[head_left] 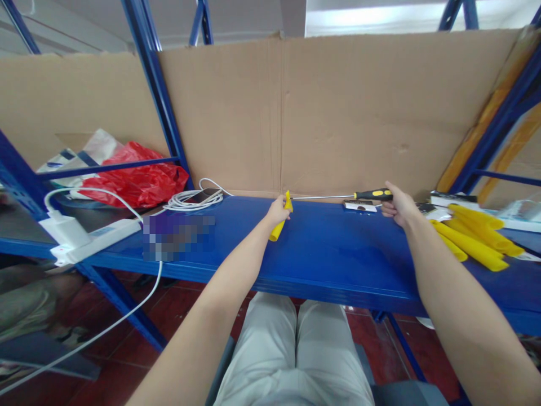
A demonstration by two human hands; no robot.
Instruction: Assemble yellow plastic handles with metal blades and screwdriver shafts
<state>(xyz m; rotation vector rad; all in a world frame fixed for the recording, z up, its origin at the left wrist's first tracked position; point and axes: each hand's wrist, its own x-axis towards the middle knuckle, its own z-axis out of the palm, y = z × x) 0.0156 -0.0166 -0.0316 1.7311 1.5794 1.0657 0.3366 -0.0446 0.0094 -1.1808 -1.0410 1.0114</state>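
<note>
My left hand [279, 210] is closed around a yellow tube-like piece [276, 231], which sticks out above and below the fingers and tilts over the blue shelf. In my right hand [399, 205] is the butt end of a screwdriver with a black and yellow handle [373, 195]. Its long metal shaft [323, 197] runs level to the left, and its tip ends at the top of the yellow piece; whether it goes inside I cannot tell. Several more yellow tube-like pieces [477, 235] lie heaped beside my right forearm.
A small white and black box [359, 206] lies below the screwdriver handle. Cardboard [359, 113] walls the back of the blue shelf [329, 248]. To the left are a white power strip [101, 239], a coiled white cable [192, 200] and a red plastic bag [137, 175].
</note>
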